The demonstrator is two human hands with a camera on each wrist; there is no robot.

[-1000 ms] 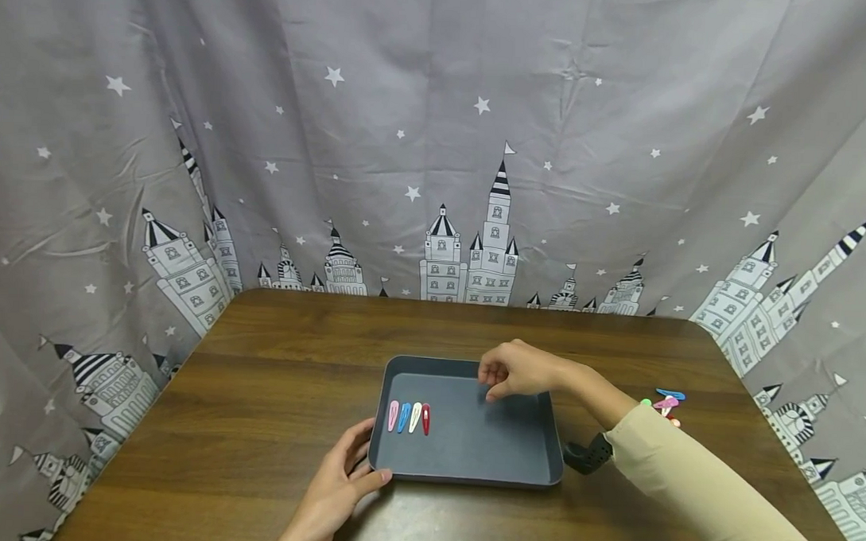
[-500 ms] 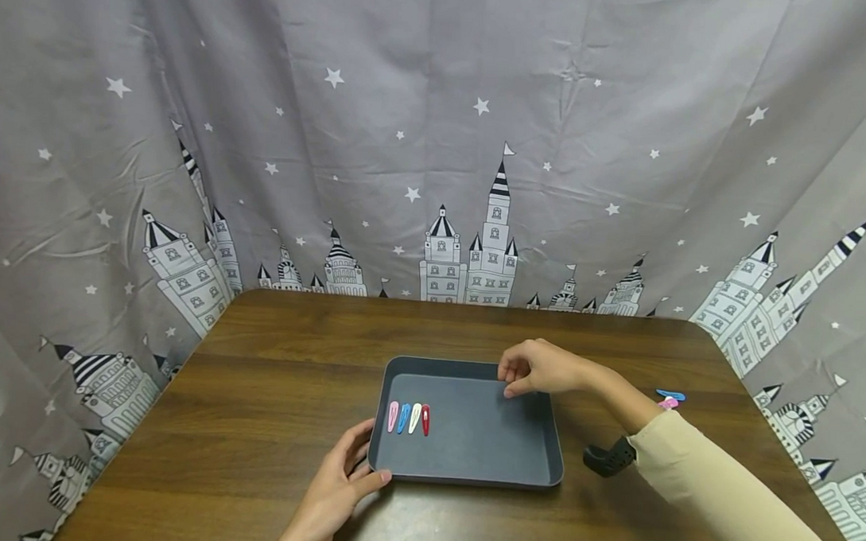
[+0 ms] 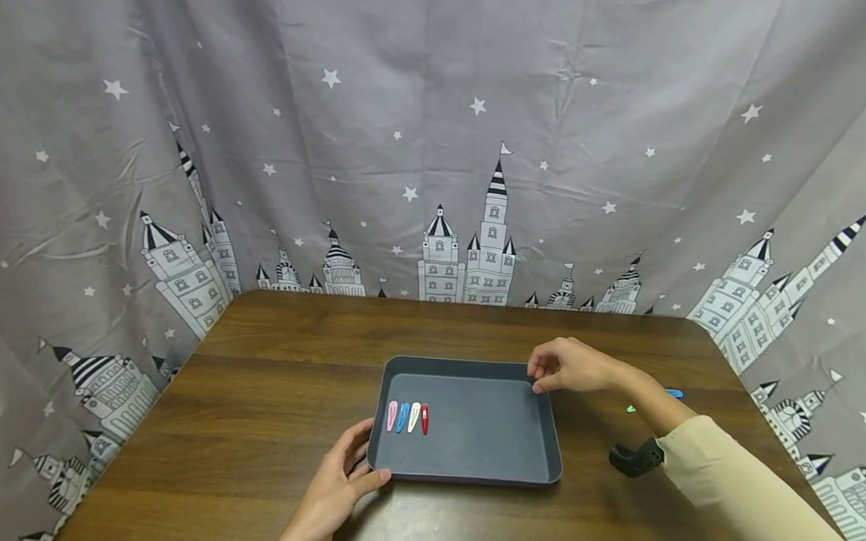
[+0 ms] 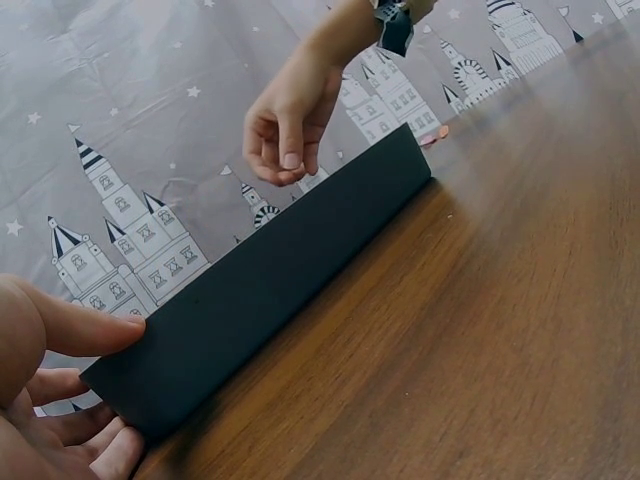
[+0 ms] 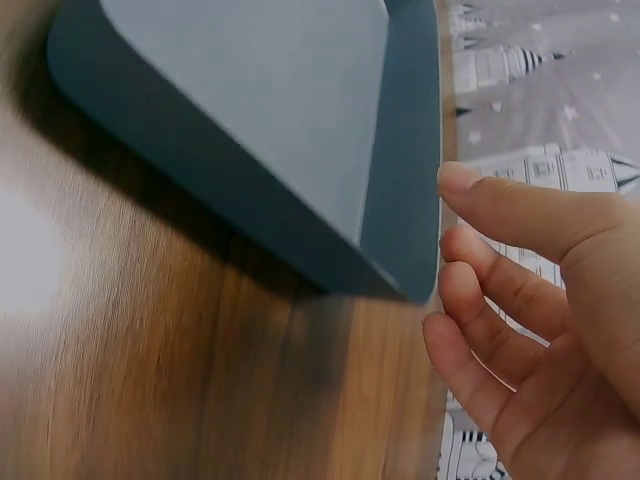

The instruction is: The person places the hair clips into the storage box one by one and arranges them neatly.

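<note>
A dark grey tray lies on the table. My left hand grips its front left corner, thumb on the front rim and fingers along the left side. On the tray's left part a pink snap hair clip, a blue one, a cream one and a red one stand in a row. Over the back right corner hovers my right hand, fingers loosely bent. The right wrist view shows nothing between its thumb and fingers.
More clips lie right of the tray, mostly hidden behind the right forearm; a blue clip and a bit of green show. A grey castle-print curtain hangs behind the wooden table.
My right hand has moved rightward from over the tray toward its back right corner, its forearm covering different parts of the loose clips. The left hand, tray and row of clips stay put.
</note>
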